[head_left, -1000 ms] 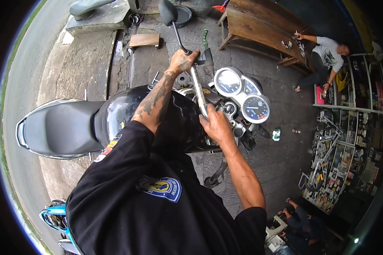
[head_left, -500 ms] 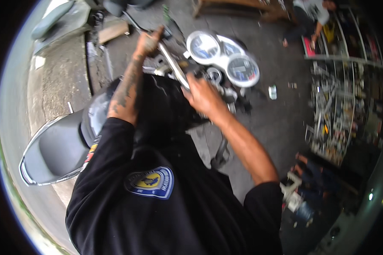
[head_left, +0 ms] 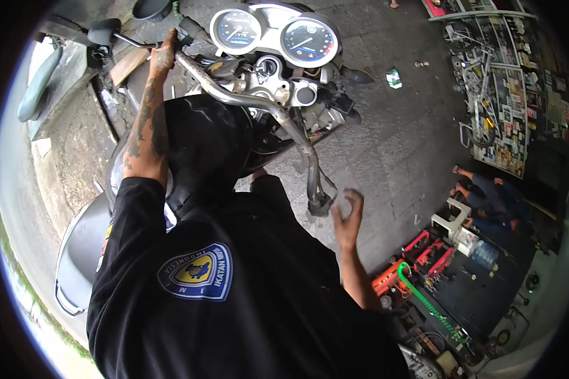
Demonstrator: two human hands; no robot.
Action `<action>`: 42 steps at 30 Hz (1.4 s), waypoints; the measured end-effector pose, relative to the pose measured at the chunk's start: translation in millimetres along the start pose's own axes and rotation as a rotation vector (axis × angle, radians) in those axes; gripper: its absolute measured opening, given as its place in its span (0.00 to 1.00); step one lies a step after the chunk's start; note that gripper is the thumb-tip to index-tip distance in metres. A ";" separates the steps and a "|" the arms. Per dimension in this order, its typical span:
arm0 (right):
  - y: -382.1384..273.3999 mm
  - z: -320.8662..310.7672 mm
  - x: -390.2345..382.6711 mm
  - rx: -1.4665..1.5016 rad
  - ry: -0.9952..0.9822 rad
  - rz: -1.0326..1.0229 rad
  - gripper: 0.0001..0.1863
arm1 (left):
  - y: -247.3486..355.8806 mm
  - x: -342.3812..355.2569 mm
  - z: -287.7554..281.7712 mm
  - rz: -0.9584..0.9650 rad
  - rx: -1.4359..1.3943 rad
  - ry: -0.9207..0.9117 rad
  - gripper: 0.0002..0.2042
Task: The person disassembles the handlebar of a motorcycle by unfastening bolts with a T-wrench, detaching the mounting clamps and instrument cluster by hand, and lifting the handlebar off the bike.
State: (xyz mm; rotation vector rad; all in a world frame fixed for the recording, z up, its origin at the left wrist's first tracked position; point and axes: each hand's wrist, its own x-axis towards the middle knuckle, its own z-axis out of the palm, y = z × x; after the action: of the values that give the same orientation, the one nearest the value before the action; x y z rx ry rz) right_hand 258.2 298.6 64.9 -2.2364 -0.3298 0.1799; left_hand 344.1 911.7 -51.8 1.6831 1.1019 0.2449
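A bare silver motorcycle handlebar [head_left: 234, 98] runs across the front of a motorcycle, past the ignition lock and top clamp [head_left: 278, 87]. My left hand [head_left: 163, 57] is closed around its far-left end, beside the stem of a black mirror [head_left: 104, 31]. At the lower right, my right hand [head_left: 349, 221] is off the bar, thumb and fingers apart and curved, just beside the dark right end of the handlebar [head_left: 319, 205]. Two round gauges [head_left: 306, 41] in a white housing sit beyond the bar. The black fuel tank [head_left: 208, 132] is below it, partly hidden by my arm and shirt.
Grey floor [head_left: 392, 139] lies to the right, with a small green-and-white packet [head_left: 393, 78] on it. Loaded shelves [head_left: 506, 95] line the far right. Red tool stands [head_left: 417, 252], a green coiled hose [head_left: 427, 303] and another person [head_left: 496, 196] are at the lower right.
My right hand has let go of the middle of the handlebar and moved toward its right end. My left hand keeps its hold. The view has shifted, showing more floor at the right.
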 end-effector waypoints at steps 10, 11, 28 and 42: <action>-114.6 72.1 118.3 -0.152 -0.118 -0.227 0.33 | 17.6 -23.7 -10.6 0.159 0.219 0.172 0.31; -112.8 81.7 129.9 -0.164 -0.151 -0.217 0.32 | 5.0 -18.8 -20.8 0.215 0.221 0.207 0.31; -170.5 92.4 187.0 -0.035 -0.859 -0.379 0.25 | 100.9 -159.6 -33.1 0.274 0.049 0.147 0.29; -148.1 104.7 200.0 -0.222 -0.958 -0.401 0.17 | 87.2 -217.2 8.7 0.370 -0.905 0.160 0.40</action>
State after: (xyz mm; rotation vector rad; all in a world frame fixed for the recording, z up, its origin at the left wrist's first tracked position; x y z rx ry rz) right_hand 398.2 525.0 110.2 -2.0902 -1.3400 1.0364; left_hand 276.7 740.0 92.4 1.0269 0.6125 0.9703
